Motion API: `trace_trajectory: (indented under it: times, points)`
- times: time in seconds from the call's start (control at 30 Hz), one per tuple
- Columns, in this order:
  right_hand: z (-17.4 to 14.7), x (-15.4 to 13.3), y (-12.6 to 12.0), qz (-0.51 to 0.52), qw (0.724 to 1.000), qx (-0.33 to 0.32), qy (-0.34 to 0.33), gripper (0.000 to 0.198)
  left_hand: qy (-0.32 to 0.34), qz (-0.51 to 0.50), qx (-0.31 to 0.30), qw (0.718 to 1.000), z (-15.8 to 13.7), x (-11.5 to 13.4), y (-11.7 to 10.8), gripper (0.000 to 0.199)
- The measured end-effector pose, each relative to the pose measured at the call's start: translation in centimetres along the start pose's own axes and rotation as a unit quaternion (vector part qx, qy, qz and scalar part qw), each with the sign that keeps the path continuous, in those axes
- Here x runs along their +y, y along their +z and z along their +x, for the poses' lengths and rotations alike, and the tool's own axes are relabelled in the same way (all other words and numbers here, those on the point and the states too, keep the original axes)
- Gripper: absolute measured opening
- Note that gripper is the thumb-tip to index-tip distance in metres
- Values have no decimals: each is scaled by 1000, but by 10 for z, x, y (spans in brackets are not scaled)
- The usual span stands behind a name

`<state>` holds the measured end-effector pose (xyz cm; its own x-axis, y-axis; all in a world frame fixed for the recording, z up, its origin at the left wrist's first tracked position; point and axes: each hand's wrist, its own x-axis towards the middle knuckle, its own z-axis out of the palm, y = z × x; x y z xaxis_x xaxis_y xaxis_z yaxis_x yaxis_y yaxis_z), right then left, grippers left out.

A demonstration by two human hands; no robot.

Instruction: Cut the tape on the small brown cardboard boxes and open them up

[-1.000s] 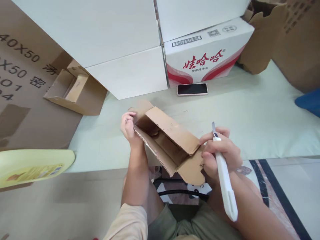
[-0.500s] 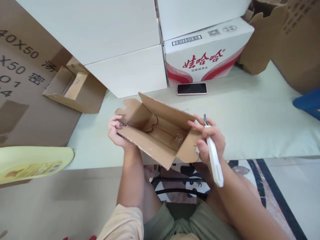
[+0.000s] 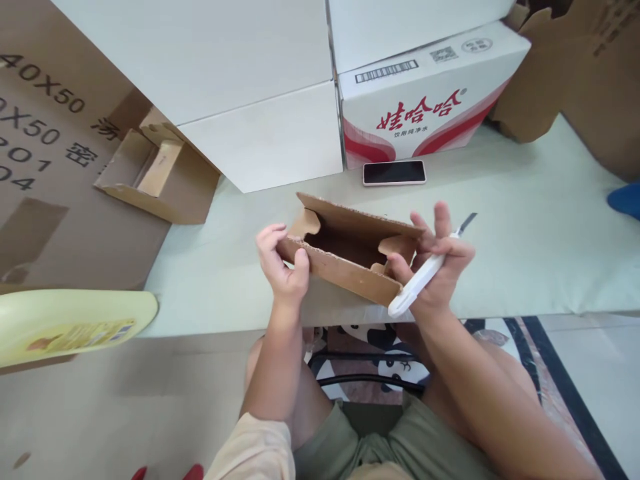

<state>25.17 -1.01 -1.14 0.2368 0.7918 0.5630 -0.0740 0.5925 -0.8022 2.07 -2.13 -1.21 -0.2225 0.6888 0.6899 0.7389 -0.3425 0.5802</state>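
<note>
Cardboard box [image 3: 345,270] | over pale-green table [image 3: 525,233] | white cartons [image 3: 270,150] behind | floor [image 3: 150,400] below

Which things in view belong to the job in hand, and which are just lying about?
In hand:
- open cardboard box, gripped by the left hand
- white cutter, blade out, in the right hand

Lying about:
- phone
- red-printed white carton
- small cardboard box, far left
- pale yellow container
</note>
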Motion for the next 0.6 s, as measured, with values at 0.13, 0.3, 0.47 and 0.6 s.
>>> trace_trajectory:
  times: [0.13,0.3,0.47,0.6]
  points:
    - [2,-6,-1,34,999,8,35,34,70,49,-5,996,9,7,-4,37]
    - [7,-17,-4,41,996,-3,79,31,73,37,-130,988,20,8,-16,31]
    - [13,-6,-14,-45,984,55,164,23,-91,-34,-68,993,25,-16,-29,28]
    - [13,-3,-12,-30,942,-121,311,33,-243,-123,45,961,30,-27,-31,30]
